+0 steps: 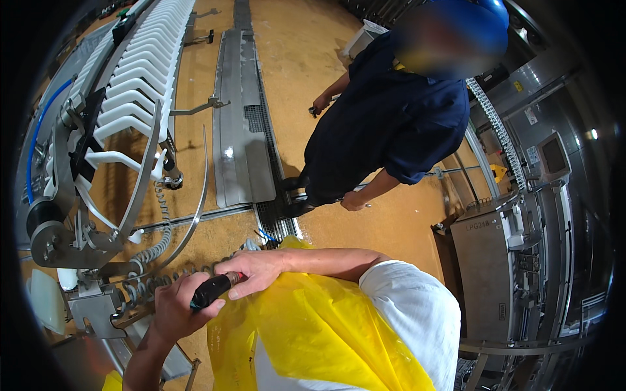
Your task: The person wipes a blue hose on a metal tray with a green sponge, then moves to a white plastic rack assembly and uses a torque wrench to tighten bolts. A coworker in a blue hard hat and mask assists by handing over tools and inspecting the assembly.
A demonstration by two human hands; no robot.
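Note:
In front of my yellow apron [313,319], both my hands meet on a short black cylindrical tool [210,292] with a red and metal end. My left hand [176,303] is closed around its black body. My right hand [255,267] reaches across from the right, its fingers and thumb pinching around the red and metal end. The exact kind of tool does not show. Grey coiled hose [153,254] hangs just beyond my left hand; whether it joins the tool is hidden.
A conveyor with white angled slats [140,78] and a curved metal guide [199,202] stands at the left. Ahead, a person in dark blue [391,124] stands beside a floor drain [261,137], one hand [319,103] around a small dark object. Steel machinery [486,274] lines the right.

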